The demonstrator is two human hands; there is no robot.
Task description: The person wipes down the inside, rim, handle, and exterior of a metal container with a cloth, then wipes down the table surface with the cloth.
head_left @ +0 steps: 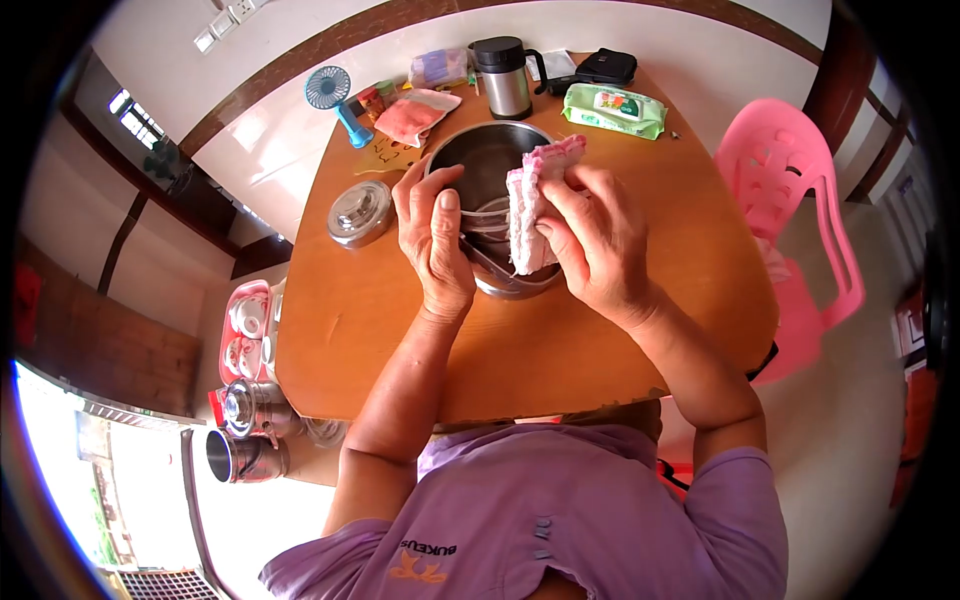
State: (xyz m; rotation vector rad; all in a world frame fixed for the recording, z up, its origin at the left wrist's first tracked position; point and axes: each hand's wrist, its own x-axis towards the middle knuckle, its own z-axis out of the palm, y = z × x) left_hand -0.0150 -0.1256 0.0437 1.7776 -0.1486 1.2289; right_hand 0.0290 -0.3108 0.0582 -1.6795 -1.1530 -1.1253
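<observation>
My left hand point(435, 240) is closed at the side of a clear, glass-like vessel point(485, 222), its thumb and curled fingers around the edge. The vessel's exact kind is hard to make out. In my right hand point(605, 240) is a folded white cloth with pink edging point(530, 220), pinched between thumb and fingers at the vessel's right side. Behind and below both hands stands a round stainless steel pot point(490, 145), partly covered by the vessel and the cloth. A round see-through lid point(360, 213) lies on the table left of my left hand.
On the wooden table point(600, 350) are a steel thermos mug point(503, 85), a green wipes pack point(614, 110), a black pouch point(607, 67), a blue fan point(335, 100) and a pink cloth point(415, 117). A pink chair point(790, 180) stands right; pots and a bowl rack point(240, 330) are left.
</observation>
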